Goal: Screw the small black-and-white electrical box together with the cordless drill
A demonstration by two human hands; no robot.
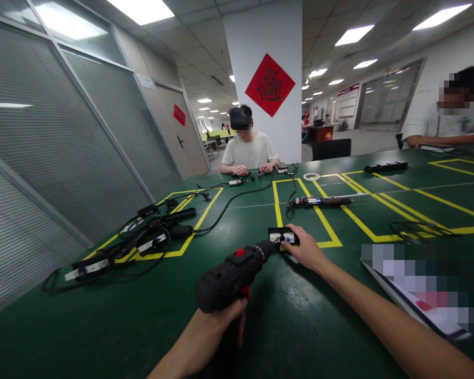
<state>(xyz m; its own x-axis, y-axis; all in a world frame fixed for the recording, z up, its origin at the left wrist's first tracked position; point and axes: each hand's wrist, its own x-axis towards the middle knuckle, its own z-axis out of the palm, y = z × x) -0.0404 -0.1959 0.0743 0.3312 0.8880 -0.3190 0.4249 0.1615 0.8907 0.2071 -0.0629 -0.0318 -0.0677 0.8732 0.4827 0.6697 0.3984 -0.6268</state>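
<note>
My left hand [215,329] is wrapped round the grip of a black cordless drill [231,276] with red switches. The drill points away and to the right, and its chuck end reaches a small black case [274,231] with white and blue parts inside. Whether the bit touches the case I cannot tell. My right hand [302,247] grips that case from its right side, fingers bent over its top and front. Both rest over the near middle of the green table [300,326].
Black handheld devices with cables [158,226] lie at the left. A slim cabled tool [322,201], a white tape ring [311,177] and a black strip [386,167] lie farther off. Right of my arm is a laptop [418,295]. A person [248,150] sits opposite, another [430,123] at right.
</note>
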